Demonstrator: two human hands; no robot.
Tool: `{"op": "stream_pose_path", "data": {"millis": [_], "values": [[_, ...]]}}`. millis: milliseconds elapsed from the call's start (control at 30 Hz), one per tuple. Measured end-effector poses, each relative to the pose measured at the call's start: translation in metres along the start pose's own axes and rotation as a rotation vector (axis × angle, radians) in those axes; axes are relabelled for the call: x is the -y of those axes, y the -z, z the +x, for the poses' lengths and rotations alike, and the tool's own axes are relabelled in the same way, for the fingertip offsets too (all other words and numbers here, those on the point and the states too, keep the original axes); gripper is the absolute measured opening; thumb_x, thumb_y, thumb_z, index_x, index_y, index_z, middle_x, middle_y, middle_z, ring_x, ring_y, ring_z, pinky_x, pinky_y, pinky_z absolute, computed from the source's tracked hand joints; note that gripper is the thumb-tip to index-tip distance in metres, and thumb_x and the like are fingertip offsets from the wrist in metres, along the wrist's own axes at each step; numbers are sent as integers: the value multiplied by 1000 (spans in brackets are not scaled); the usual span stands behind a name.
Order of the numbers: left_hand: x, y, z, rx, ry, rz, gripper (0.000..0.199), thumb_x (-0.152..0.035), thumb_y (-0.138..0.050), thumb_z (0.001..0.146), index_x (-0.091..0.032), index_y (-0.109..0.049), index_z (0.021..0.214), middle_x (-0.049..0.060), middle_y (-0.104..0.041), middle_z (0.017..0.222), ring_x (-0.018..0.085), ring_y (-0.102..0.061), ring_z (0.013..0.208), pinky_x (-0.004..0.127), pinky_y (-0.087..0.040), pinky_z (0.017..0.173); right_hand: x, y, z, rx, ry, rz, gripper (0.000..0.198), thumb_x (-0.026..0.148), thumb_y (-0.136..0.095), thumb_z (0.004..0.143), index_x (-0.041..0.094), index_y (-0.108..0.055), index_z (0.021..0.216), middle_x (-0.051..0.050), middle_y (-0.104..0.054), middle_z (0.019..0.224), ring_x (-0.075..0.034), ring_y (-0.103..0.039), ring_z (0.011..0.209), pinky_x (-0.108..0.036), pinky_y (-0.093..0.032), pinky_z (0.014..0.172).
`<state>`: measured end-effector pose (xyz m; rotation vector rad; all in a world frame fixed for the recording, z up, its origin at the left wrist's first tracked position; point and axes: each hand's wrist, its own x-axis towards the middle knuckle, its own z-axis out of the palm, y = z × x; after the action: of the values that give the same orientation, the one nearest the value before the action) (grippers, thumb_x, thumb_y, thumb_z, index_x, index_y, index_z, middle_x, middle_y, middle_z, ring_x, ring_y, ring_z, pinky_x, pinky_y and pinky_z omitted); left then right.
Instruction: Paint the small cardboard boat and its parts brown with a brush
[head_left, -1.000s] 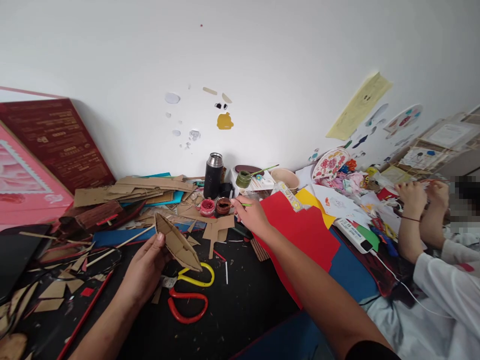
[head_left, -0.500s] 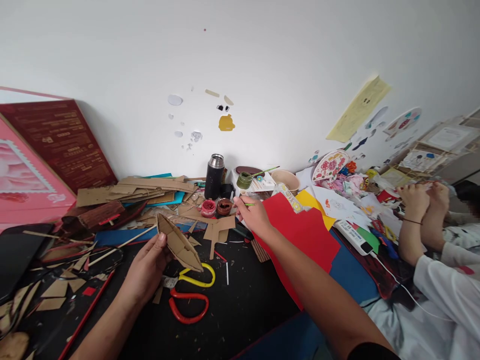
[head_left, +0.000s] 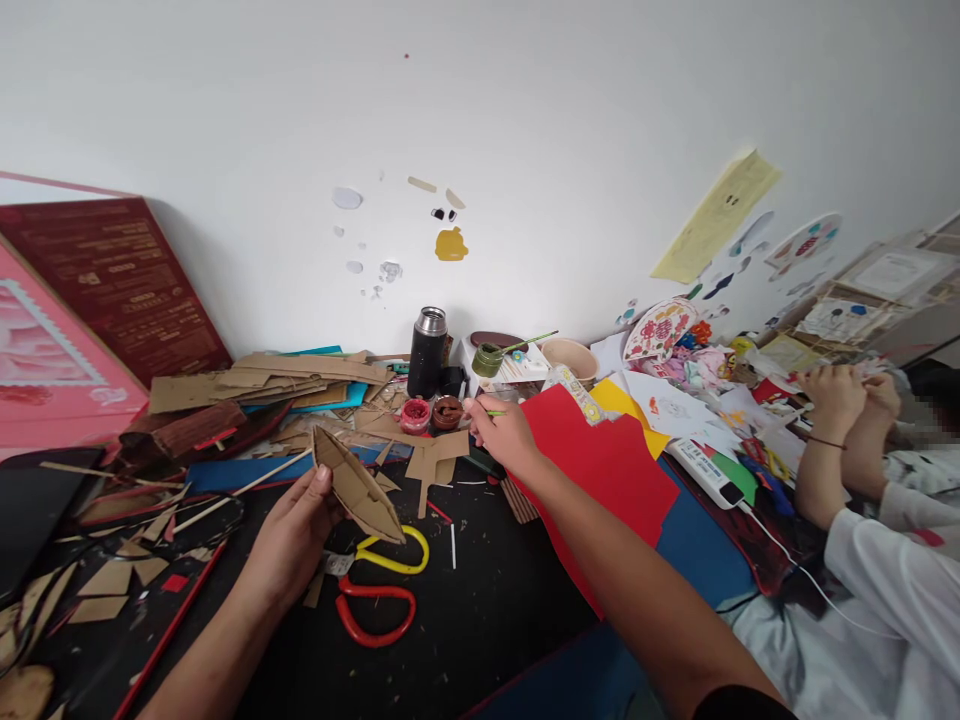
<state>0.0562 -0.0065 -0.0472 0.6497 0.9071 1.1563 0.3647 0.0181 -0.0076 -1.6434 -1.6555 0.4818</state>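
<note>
My left hand grips a small boat-shaped cardboard piece by its left side, its hollow facing up and towards me. Beneath it lie scissors with one yellow and one red handle. My right hand is closed on a thin paintbrush with a green handle. The brush tip points left, at the jar of brown paint; whether it dips into the paint is hard to see. A jar of red paint stands just left of the brown one.
A black thermos stands behind the jars, beside a green paint jar holding another brush. Red paper lies under my right forearm. Cardboard strips are stacked at left. At right are a power strip and another person's hands.
My right hand has shifted very slightly left and down by the brown paint jar. The left hand and the cardboard boat stay almost still.
</note>
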Motion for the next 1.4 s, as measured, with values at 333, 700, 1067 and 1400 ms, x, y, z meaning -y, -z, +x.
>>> {"op": "stream_pose_path", "data": {"millis": [333, 700, 1067, 1400], "values": [[1, 1, 1, -20, -8, 3, 64, -62, -101, 65, -16, -85, 105, 15, -86, 104, 36, -81, 101, 42, -67, 83, 8, -4, 0, -8, -20, 142, 53, 68, -49, 110, 25, -71, 86, -1, -71, 71, -18, -67, 55, -31, -50, 58], [1, 0, 0, -33, -9, 9, 63, -63, -101, 63, -17, -85, 104, 14, -86, 102, 37, -81, 101, 43, -67, 83, 5, -2, -3, -33, -20, 130, 52, 65, -47, 111, 26, -69, 84, 1, -68, 67, -18, -66, 53, -30, -49, 59], [-4, -5, -3, -36, 6, 33, 63, -65, -101, 60, -18, -83, 98, 13, -85, 96, 39, -81, 104, 44, -67, 84, 11, -3, -6, -5, 20, 70, 42, 53, -51, 110, 26, -69, 83, -2, -70, 70, -22, -69, 66, -32, -49, 66], [-4, -6, -3, -21, 12, 46, 58, -65, -100, 62, -21, -83, 96, 13, -85, 96, 42, -79, 109, 44, -66, 82, 2, -2, -7, -36, 1, 86, 52, 64, -47, 112, 26, -71, 86, 0, -70, 68, -21, -69, 62, -31, -51, 64]]}}
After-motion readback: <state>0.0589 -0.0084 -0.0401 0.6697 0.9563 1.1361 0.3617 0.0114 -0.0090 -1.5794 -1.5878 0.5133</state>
